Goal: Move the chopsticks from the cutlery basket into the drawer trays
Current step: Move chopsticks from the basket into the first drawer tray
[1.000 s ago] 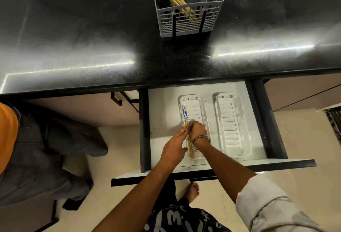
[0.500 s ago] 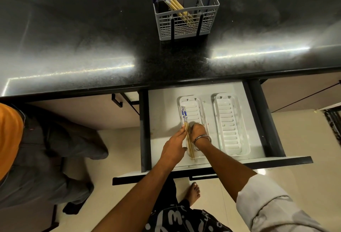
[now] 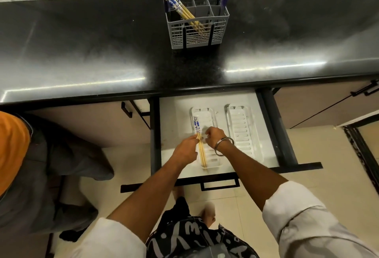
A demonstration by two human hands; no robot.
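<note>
1. The grey plastic cutlery basket with a blue handle (image 3: 198,21) is seen standing on the black glossy worktop (image 3: 82,52); a bundle of wooden chopsticks with blue-and-white patterned tops (image 3: 180,9) leans in its left compartment, tops sticking out up-left.
2. Below the worktop, a white open drawer (image 3: 174,118) is seen with two white slotted plastic trays: the left tray (image 3: 207,112) and the right tray (image 3: 242,126), side by side.
3. A pair of matching chopsticks (image 3: 200,142) is laid lengthwise in the left tray, patterned ends pointing to the worktop.
4. Left hand (image 3: 185,150): fingers touch the laid pair from the left; whether they are pinched cannot be told.
5. Right hand (image 3: 213,135) with a metal bangle (image 3: 224,146): fingers loosely curled over the tray just right of the pair, nothing seen held; blurred.
6. Step judged: the pair is being aligned in the tray; more remain in the basket.
7. Handling judged: sticks light, stiff, smooth, likely to roll or fan out. Best pinched together near the patterned tops and lifted straight out of the compartment.
</note>
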